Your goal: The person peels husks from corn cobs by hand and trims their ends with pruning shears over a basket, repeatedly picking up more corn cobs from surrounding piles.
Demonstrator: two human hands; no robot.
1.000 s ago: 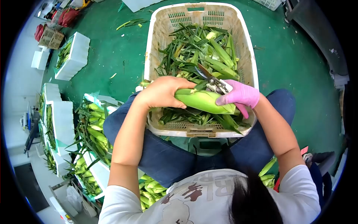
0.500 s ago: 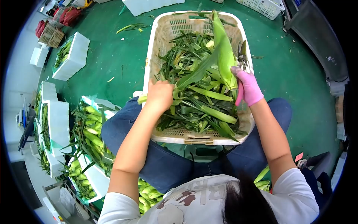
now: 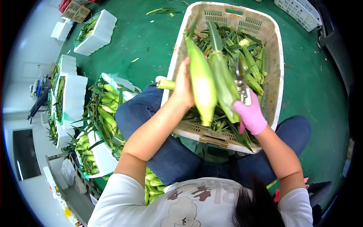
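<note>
My bare left hand (image 3: 184,86) is closed around an ear of corn (image 3: 203,83), which is still in pale green husk and points down toward me. A cut stalk end (image 3: 165,84) pokes out to the left of this hand; whether the hand touches it is unclear. In its pink glove, my right hand (image 3: 251,116) grips pruning shears (image 3: 242,90), their handles partly hidden by the palm. A peeled husk leaf (image 3: 224,83) is pinched under the right thumb, alongside the ear. Both hands are above a white plastic basket (image 3: 280,72) of husk trimmings (image 3: 251,60).
Foam boxes (image 3: 96,36) of corn stand at the left, and a heap of husked-on corn (image 3: 107,109) lies beside my left knee. Another white basket (image 3: 298,13) is at the far right. Scraps (image 3: 163,10) lie on the green floor.
The ear has passed from my right hand to my left, which was down at the basket's left side. My right hand now has a husk leaf with the shears. The view has shifted.
</note>
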